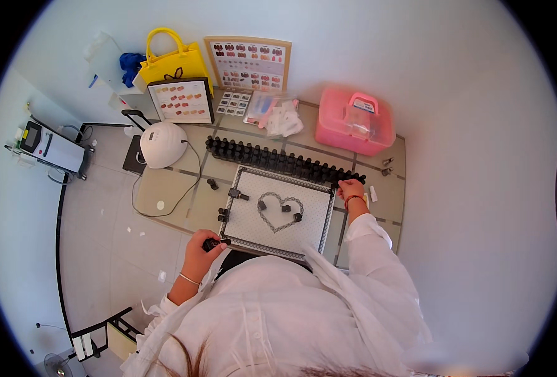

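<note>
At the mat's near left corner, my left hand [197, 256] is closed around a black nail polish bottle [211, 244]. My right hand [352, 188] reaches to the right end of a long row of black nail polish bottles [272, 157]. Its fingers are pinched on a small black bottle [335, 186] just above the mat's far right corner. A white mat [316, 220] with a dark patterned border and a heart outline lies before me. Small black pieces [285, 208] rest on and inside the heart. Another black bottle [237, 195] lies across the mat's left border.
Loose black bottles [212, 184] stand left of the mat. A white nail lamp [163, 144] trails a cord across the table's left side. Behind stand colour charts [289, 47], a yellow bag [194, 60], plastic packets [285, 119] and a pink case [354, 135]. A small white bottle [373, 193] is beside my right hand.
</note>
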